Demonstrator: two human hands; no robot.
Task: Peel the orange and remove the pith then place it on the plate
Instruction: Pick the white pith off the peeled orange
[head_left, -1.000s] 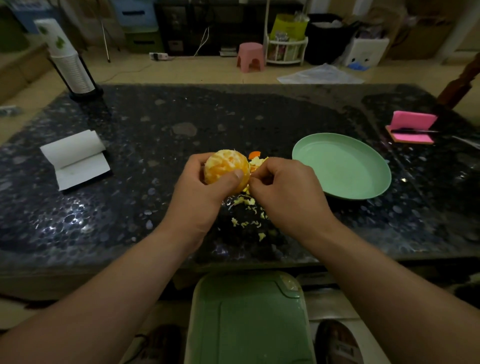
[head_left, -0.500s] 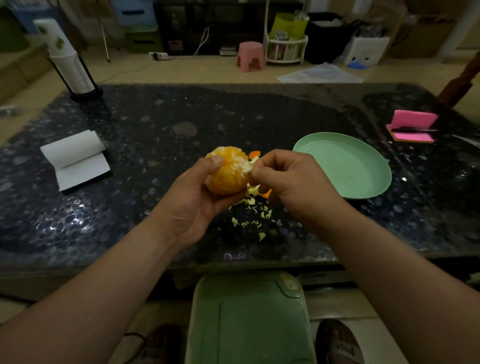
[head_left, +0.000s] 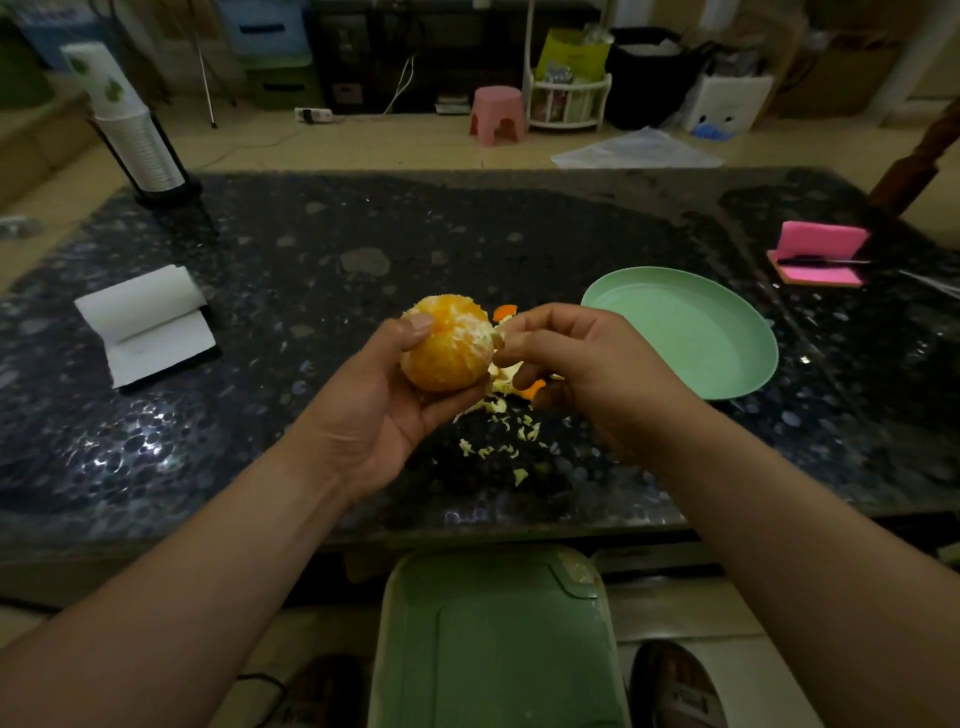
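Observation:
My left hand (head_left: 379, 410) grips a peeled orange (head_left: 448, 345) above the dark stone table, thumb on its top left. White pith streaks show on the fruit. My right hand (head_left: 576, 364) pinches a small bit of pith (head_left: 497, 336) at the orange's right side. Scraps of peel and pith (head_left: 506, 431) lie scattered on the table under both hands. The green plate (head_left: 727, 374) sits to the right with nothing on it.
A white notepad (head_left: 145, 325) lies at the left. A stack of paper cups (head_left: 130, 124) stands at the far left corner. A pink pad (head_left: 821, 254) with a pen rests at the far right. A green stool (head_left: 493, 639) stands below the table's near edge (head_left: 311, 540).
My left hand turned the orange from thumb underneath to thumb on top and lifted it a little. My right hand moved up to the fruit's right side and pinches pith there.

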